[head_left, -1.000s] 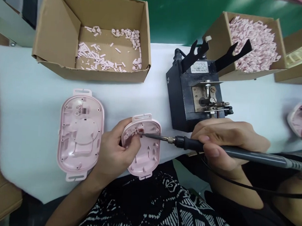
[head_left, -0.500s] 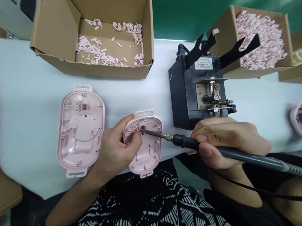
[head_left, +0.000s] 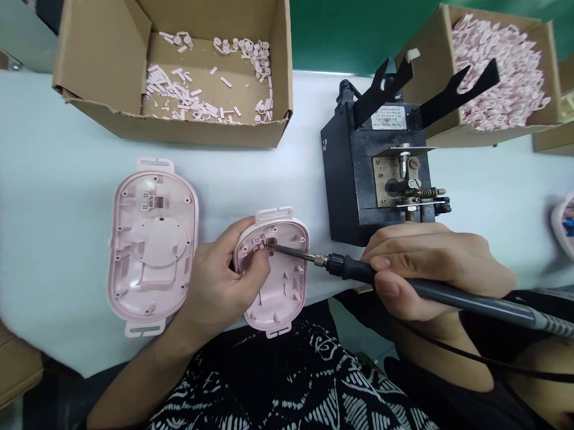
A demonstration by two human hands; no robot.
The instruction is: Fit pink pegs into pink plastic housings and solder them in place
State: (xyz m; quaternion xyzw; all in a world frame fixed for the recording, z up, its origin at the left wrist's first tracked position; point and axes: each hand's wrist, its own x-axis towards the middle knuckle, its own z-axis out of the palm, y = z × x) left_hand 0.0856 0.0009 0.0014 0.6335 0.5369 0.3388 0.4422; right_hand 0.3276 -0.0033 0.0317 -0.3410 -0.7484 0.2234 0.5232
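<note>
The right hand (head_left: 439, 266) grips a soldering iron (head_left: 360, 271), slanted slightly more than a second ago, its tip just beside the left thumb (head_left: 257, 269); contact is hard to make out. The left hand (head_left: 224, 279) clasps the pink shell (head_left: 279, 287) by its left rim, below the iron's tip.

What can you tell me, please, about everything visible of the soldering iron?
The soldering iron has a slender dark tip, a brassy metal collar, a black grip and a grey, plastic-looking handle ending in a ribbed sleeve. The right hand holds it pen-like, slanting across the view, its tip inside the pink shell held by the left hand. Whether the tip touches the shell cannot be told.
</note>
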